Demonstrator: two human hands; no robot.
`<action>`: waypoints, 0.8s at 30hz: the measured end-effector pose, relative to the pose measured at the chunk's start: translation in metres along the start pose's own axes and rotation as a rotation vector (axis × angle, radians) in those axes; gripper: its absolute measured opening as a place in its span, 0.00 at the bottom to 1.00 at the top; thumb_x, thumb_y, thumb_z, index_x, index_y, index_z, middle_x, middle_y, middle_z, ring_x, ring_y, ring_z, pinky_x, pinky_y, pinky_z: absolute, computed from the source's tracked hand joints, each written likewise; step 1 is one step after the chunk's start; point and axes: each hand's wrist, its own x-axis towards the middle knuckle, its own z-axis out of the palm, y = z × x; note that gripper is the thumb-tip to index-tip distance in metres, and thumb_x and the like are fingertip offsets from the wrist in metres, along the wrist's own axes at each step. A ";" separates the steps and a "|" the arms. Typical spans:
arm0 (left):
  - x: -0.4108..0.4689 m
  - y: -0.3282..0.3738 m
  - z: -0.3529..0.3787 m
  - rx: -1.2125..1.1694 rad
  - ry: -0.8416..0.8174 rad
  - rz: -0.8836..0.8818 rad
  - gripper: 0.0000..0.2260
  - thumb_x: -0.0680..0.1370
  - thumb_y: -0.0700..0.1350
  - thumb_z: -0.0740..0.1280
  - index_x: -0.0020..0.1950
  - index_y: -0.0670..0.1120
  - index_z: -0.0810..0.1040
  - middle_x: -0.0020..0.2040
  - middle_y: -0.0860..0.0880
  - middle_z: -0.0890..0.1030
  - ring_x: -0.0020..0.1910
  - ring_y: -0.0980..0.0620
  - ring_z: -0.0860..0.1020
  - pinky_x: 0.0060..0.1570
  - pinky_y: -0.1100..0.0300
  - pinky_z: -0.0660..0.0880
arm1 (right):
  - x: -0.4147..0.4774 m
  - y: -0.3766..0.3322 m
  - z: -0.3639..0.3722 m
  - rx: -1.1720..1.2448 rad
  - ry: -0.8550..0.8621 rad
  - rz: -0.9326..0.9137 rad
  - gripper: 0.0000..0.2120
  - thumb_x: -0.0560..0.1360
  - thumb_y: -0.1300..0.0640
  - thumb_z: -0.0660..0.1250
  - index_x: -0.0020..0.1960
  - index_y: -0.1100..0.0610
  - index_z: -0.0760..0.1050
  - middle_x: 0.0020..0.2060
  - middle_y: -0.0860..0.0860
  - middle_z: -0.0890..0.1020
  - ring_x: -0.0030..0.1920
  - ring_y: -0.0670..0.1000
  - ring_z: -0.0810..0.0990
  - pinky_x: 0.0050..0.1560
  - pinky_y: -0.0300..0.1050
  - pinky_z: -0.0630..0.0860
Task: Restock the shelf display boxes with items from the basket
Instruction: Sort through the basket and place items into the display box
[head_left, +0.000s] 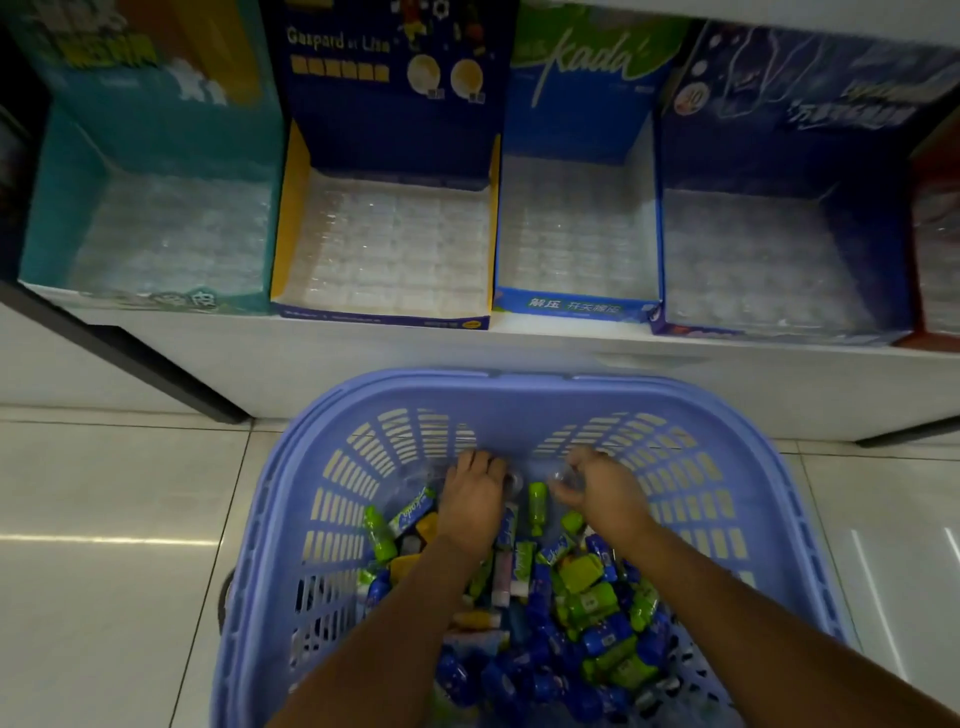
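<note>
both hands down in the purple basket (519, 387), which sits on the tiled floor (104, 571) against the shelf (311, 358). left hand (475, 499) has its fingers curled into the far end of the pile; can't tell if it holds anything. right hand (597, 486) is curled round what looks like a clear plastic piece (562, 475).

stock is small wrapped packets (587, 571), green, blue and some yellow, heaped loose at the near end of the basket. i judge them light, crinkly and a bit slippery, not fragile. best pinched across the short body one at a time, or scooped by the handful.

the four display boxes (384, 156) stand side by side on the shelf, and the clear trays (384, 249) inside show no stock. the slots look thin, so i'd seat the packets gently.
</note>
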 end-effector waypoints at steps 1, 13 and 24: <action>-0.001 0.002 -0.006 -0.078 0.010 -0.004 0.15 0.81 0.45 0.60 0.68 0.46 0.69 0.67 0.47 0.70 0.67 0.47 0.65 0.66 0.55 0.64 | -0.005 -0.003 -0.007 0.191 0.028 0.032 0.11 0.74 0.51 0.68 0.51 0.57 0.76 0.45 0.54 0.82 0.47 0.54 0.80 0.45 0.46 0.73; -0.027 0.103 -0.149 -1.520 -0.462 -0.231 0.08 0.80 0.43 0.60 0.47 0.42 0.77 0.35 0.46 0.82 0.27 0.54 0.73 0.25 0.65 0.69 | -0.081 -0.006 -0.131 1.292 0.156 -0.014 0.13 0.70 0.47 0.68 0.38 0.58 0.76 0.29 0.52 0.75 0.31 0.47 0.73 0.32 0.40 0.70; -0.028 0.186 -0.205 -1.801 -0.472 -0.130 0.17 0.69 0.50 0.68 0.53 0.41 0.79 0.42 0.42 0.84 0.25 0.60 0.72 0.22 0.71 0.68 | -0.117 0.028 -0.211 1.278 0.351 -0.363 0.11 0.66 0.55 0.73 0.48 0.51 0.81 0.42 0.48 0.84 0.40 0.44 0.83 0.40 0.33 0.77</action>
